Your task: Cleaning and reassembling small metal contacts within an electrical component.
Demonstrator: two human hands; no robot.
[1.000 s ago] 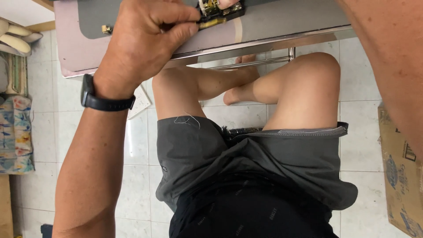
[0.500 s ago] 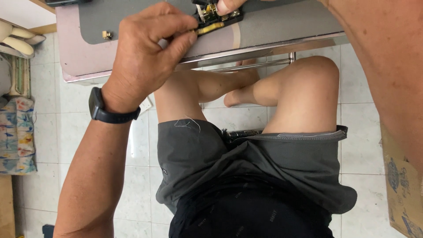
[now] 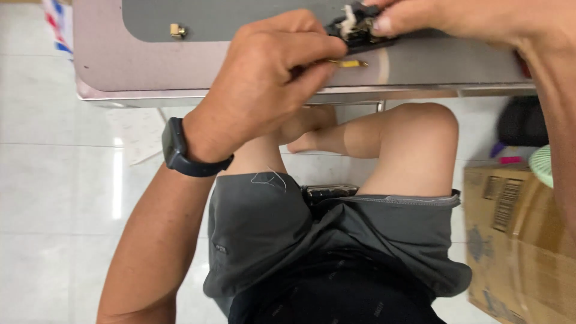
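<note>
Both my hands pinch one small black part [image 3: 359,29] at the counter [image 3: 420,63] edge: left hand [image 3: 270,78] gripping a yellow-tipped tool [image 3: 348,62], right hand [image 3: 432,18] steadying. Work looks midway; brass bit [image 3: 176,30] left of them untouched.

Black watch [image 3: 178,150] on left wrist, grey shorts [image 3: 312,240], black shirt [image 3: 336,297].

A brown cardboard box [image 3: 516,240] stands on the pale tiled floor at the lower right, beside the seated person's leg; its right part is blurred and partly cut off by the frame edge. On its top face, near the upper left corner, sits a rectangular label [image 3: 503,201] with dark barcode stripes on a lighter ground. Lower on the same face there are dark blue-grey printed marks [image 3: 480,243], too blurred to make out. A black smartwatch [image 3: 175,144] sits on the left wrist, its screen dark.
</note>
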